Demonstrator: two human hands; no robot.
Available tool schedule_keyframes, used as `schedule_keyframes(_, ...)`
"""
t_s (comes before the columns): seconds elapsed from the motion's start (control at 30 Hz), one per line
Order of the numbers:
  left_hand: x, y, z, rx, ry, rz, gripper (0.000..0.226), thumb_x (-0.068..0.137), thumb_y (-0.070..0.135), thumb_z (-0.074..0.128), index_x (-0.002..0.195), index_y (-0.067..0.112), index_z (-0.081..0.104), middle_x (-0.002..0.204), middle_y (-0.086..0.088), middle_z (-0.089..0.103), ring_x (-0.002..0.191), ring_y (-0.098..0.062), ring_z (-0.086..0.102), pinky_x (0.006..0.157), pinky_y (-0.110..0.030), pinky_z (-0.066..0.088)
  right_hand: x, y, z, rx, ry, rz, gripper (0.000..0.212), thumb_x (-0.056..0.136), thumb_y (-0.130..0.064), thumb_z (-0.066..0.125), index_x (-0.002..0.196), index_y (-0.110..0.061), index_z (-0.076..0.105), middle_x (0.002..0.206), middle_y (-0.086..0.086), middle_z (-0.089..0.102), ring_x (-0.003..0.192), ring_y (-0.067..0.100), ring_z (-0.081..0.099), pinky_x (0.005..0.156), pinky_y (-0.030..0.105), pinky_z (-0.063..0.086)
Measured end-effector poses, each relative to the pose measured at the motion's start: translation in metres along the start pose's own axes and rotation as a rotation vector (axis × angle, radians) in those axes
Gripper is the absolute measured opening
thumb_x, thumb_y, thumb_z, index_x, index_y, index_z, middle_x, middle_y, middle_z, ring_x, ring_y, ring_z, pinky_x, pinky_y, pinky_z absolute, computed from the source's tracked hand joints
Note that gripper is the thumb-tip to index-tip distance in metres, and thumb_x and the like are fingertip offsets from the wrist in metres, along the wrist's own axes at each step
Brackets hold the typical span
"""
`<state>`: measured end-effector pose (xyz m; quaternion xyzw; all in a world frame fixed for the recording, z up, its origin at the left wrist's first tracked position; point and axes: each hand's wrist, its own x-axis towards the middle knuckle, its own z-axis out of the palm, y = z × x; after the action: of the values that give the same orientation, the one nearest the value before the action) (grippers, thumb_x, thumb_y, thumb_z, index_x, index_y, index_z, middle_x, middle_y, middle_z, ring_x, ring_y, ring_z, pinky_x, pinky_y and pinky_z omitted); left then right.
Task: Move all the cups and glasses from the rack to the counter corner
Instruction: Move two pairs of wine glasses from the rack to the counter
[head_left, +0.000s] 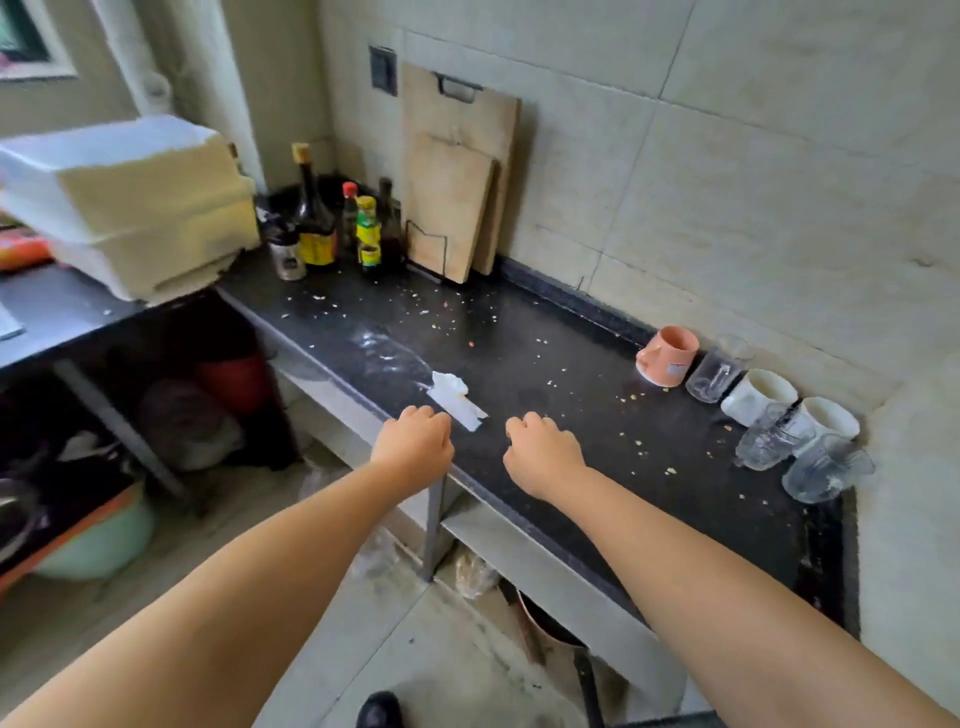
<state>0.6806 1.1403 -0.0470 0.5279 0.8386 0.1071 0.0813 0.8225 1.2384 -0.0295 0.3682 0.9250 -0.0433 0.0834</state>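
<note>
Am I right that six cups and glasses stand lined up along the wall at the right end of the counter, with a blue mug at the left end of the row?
Not quite: the mug at the left end of the row is pink, not blue, as the head view shows. The rest holds: six cups and glasses stand along the wall at the right end of the counter.

Both arms outstretched, left grip (414, 441) and right grip (543, 452) curled, empty.
</note>
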Motion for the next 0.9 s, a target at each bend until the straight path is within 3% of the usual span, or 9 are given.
schedule_keyframes(0.2,-0.106,-0.105,-0.024,0.015,0.112,-0.299,0.023,0.092,0.024,0.041,0.101,0.012,0.059,0.107,-0.009,0.057,0.107,-0.03,0.05,0.078,-0.035,0.038,-0.013,-0.126,0.002,-0.116,0.012,-0.298,0.033,0.097,-0.023,0.037,0.126,-0.01,0.045,0.131,0.012,0.048,0.122,0.031,0.044,0.094,0.042,0.039)
schedule_keyframes(0.4,-0.234,-0.201,-0.051,0.032,0.21,-0.533,0.027,0.091,0.024,0.045,0.107,0.01,0.06,0.111,-0.011,0.057,0.108,-0.032,0.051,0.082,-0.038,0.044,-0.046,-0.269,0.011,-0.125,0.051,-0.536,0.031,0.095,-0.022,0.041,0.123,-0.01,0.048,0.128,0.011,0.049,0.122,0.031,0.044,0.096,0.042,0.038)
schedule_keyframes(0.73,-0.529,-0.364,-0.083,0.045,0.273,-0.957,0.029,0.091,0.033,0.045,0.109,0.015,0.06,0.111,-0.007,0.056,0.109,-0.028,0.053,0.088,-0.038,0.048,-0.186,-0.56,0.059,-0.113,0.033,-0.928,0.037,0.093,-0.026,0.042,0.127,-0.011,0.047,0.13,0.011,0.047,0.124,0.03,0.044,0.096,0.042,0.04)
schedule_keyframes(0.9,-0.629,-0.416,-0.103,0.034,0.301,-1.125,0.03,0.092,0.033,0.046,0.112,0.016,0.059,0.114,-0.005,0.058,0.108,-0.025,0.054,0.09,-0.038,0.049,-0.25,-0.665,0.075,-0.112,0.005,-1.085,0.034,0.094,-0.026,0.041,0.124,-0.011,0.049,0.128,0.011,0.048,0.122,0.031,0.045,0.095,0.042,0.039)
